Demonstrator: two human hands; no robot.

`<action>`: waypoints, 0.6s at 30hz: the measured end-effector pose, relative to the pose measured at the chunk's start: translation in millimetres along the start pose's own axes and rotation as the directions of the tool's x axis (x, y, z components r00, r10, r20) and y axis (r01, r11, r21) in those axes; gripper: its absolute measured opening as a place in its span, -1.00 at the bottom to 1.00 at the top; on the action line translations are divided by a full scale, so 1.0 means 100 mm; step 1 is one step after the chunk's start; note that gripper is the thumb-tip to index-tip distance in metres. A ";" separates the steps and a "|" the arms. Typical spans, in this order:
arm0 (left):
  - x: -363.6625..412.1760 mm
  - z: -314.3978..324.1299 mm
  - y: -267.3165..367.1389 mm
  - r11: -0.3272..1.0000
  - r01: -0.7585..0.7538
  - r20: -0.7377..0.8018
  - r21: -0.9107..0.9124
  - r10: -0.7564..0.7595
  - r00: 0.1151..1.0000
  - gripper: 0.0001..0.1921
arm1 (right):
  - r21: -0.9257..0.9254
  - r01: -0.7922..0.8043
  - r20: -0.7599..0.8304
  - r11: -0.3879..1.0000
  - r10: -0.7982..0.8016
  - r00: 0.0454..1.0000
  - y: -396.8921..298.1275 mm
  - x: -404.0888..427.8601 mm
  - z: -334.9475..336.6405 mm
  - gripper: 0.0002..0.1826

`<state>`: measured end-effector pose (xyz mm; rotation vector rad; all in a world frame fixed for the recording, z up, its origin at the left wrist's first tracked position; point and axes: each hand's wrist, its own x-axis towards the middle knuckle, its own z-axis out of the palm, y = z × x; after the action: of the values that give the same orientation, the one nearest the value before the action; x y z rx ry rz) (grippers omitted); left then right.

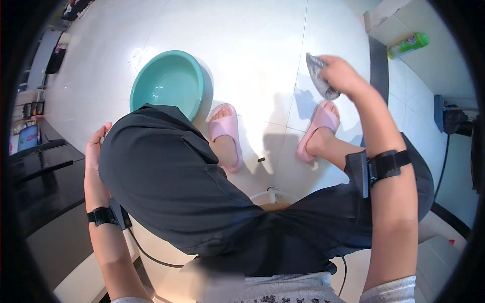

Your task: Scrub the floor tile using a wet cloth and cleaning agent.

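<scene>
My right hand (338,74) grips a grey striped cloth (318,75) above the tiled floor, just beyond my pink slipper (326,120) on the right. Beside my dark-trousered knee at the left is my left hand (96,142), its fingers partly hidden; whether it holds anything cannot be seen. A green plastic basin (174,85) rests on the floor in front of that knee, which covers its near edge. Its visible inside shows shiny reflections. Another pink slipper (223,130) is on my other foot, close to the basin. Both forearms wear black strapped devices.
A small dark object (261,160) lies on the floor between my feet. At the upper right, a green bottle (408,45) lies near the wall past a dark strip (379,72). Glossy black furniture (49,185) stands at the left. Cables run beside my hips.
</scene>
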<state>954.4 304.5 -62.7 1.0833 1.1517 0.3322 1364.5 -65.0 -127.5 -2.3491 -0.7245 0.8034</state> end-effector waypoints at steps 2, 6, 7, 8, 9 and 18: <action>-0.14 0.12 0.05 0.987 -0.042 -0.017 0.157 0.046 0.999 -0.78 | 0.148 -0.078 0.048 0.986 0.071 0.996 0.32 -0.08 0.16 -0.60; -0.37 0.14 0.07 0.993 0.011 -0.005 0.117 -0.011 1.000 -0.76 | 0.281 -0.230 -0.021 0.932 0.246 0.969 0.78 -0.04 0.20 -0.63; -0.40 0.12 0.09 0.998 0.065 0.073 0.010 -0.066 0.995 -0.75 | 0.285 -0.192 -0.072 0.939 0.221 0.973 0.85 -0.01 0.18 -0.63; -0.48 0.06 0.06 0.999 0.044 -0.036 -0.012 -0.045 0.998 -0.75 | 0.303 -0.198 -0.062 0.932 0.227 0.972 0.90 0.00 0.18 -0.66; -0.53 0.02 0.07 0.998 0.034 -0.086 -0.044 -0.037 0.996 -0.76 | 0.335 -0.177 -0.097 0.926 0.220 0.971 0.93 0.04 0.17 -0.68; -1.25 -0.16 0.20 0.995 -0.096 -0.135 -0.038 0.090 0.987 -0.80 | 0.263 0.000 -0.205 0.965 0.056 0.977 0.62 0.04 0.27 -0.71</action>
<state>893.6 234.1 25.4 1.0908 1.2081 0.5076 1368.5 -97.9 -186.5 -2.1659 -0.4652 0.6079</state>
